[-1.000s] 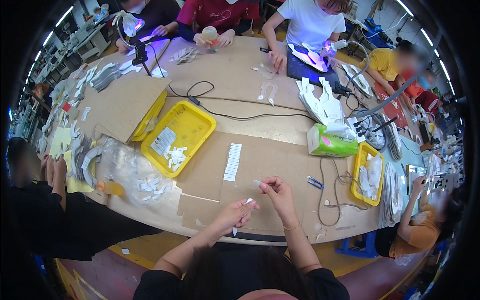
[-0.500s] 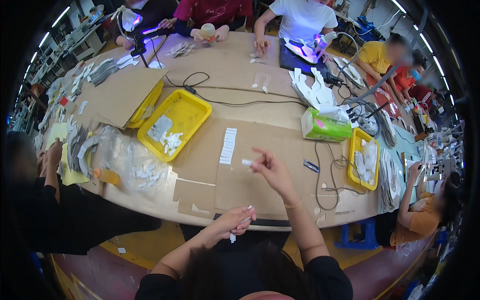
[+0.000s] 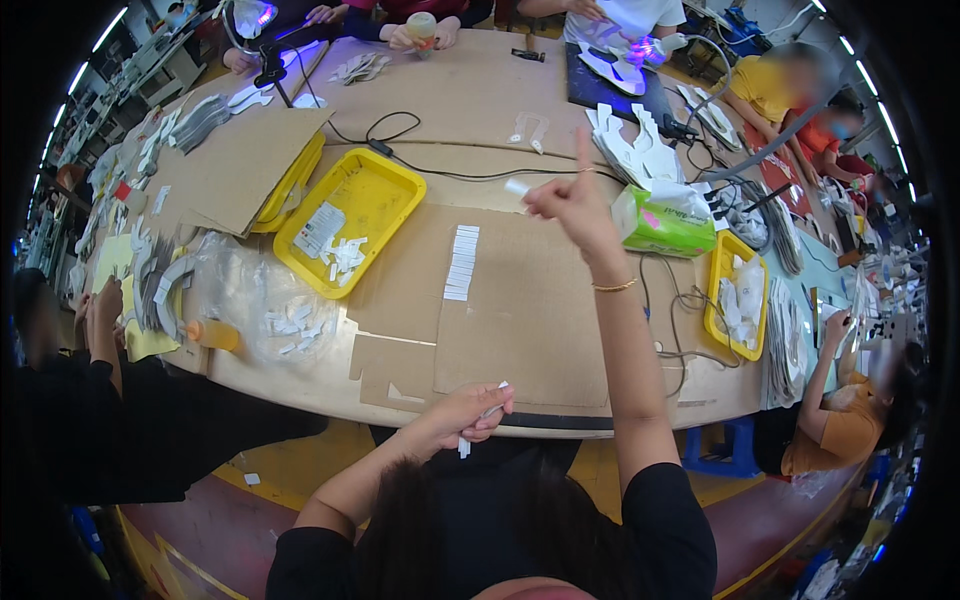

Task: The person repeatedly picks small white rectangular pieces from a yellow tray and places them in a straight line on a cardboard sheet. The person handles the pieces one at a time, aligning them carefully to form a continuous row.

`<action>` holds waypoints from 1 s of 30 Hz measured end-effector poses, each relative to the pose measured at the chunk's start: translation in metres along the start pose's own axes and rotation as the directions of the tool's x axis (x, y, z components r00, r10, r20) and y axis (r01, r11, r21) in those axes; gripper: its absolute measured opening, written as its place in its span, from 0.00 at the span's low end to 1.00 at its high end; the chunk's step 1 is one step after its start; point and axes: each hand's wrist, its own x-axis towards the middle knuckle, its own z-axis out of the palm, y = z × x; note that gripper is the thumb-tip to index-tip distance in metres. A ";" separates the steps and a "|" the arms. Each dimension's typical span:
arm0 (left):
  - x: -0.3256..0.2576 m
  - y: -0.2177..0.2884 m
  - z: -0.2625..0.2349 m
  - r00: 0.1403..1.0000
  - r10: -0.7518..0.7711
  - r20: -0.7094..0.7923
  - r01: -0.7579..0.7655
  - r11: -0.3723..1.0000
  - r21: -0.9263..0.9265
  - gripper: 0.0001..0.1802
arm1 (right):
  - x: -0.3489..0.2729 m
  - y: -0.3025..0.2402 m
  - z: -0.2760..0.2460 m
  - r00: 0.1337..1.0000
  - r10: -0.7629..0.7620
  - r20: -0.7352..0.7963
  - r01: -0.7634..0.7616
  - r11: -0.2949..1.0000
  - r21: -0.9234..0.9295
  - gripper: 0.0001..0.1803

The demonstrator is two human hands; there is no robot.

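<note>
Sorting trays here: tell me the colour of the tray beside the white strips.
Bright yellow tray, clearest in the head view.

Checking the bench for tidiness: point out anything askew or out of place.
A cardboard sheet lies askew over one yellow tray, mostly covering it. Black cables trail loose across the table. Nothing looks spilled or damaged.

Yellow tray [image 3: 385,180]; green tissue box [image 3: 655,228]; black cable [image 3: 470,176].

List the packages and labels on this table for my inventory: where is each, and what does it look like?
Tissue pack: right of centre, soft green block with pink print, white tissue on top.
Label strip: table centre, column of small white rectangles.
Loose white labels: inside the yellow tray, left of centre.
Small white label: pinched in the right hand.
White strip: in the left hand.
</note>
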 end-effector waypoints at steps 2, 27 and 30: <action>0.004 0.012 0.000 0.998 0.055 -0.009 -0.055 0.998 0.012 0.16 | 0.013 -0.018 -0.009 0.993 -0.097 -0.069 0.101 0.993 0.056 0.51; 0.050 0.052 0.017 1.000 -0.003 0.026 0.001 0.996 0.090 0.16 | -0.032 0.106 -0.019 0.930 0.364 -0.054 -0.363 0.931 0.026 0.07; 0.048 0.058 0.017 1.000 0.004 0.026 -0.007 0.991 0.134 0.16 | -0.027 0.106 -0.018 0.945 0.321 -0.066 -0.320 0.947 0.033 0.05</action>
